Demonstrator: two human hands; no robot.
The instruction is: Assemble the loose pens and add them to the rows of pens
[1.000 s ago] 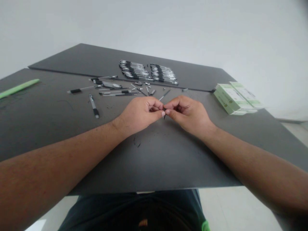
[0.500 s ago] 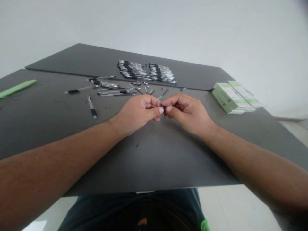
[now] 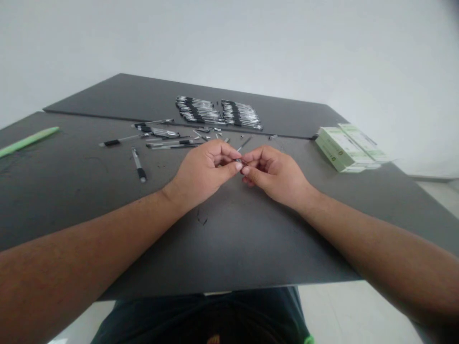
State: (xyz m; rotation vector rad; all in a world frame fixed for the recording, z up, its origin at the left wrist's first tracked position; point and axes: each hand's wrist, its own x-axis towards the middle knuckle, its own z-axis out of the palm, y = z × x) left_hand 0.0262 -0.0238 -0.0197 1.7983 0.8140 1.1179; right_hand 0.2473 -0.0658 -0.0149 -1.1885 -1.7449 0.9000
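Near the middle of the dark grey table, my left hand and my right hand meet at their fingertips. Both pinch a small dark part, mostly hidden by the fingers, too small to name. Just beyond the hands lie small loose pen pieces and a thin tube. Left of them are several clear pens with black grips. A single pen lies nearer to my left forearm, its black grip toward me.
Two rows of pens, a left row and a right row, lie on the table's far section. White and green boxes are at the right. A long green object lies at the left edge. A wall stands behind.
The dark part between my fingertips pointed down before and now lies more sideways. My right hand has shifted slightly left. The whole view has tilted a little, so the table sits lower.
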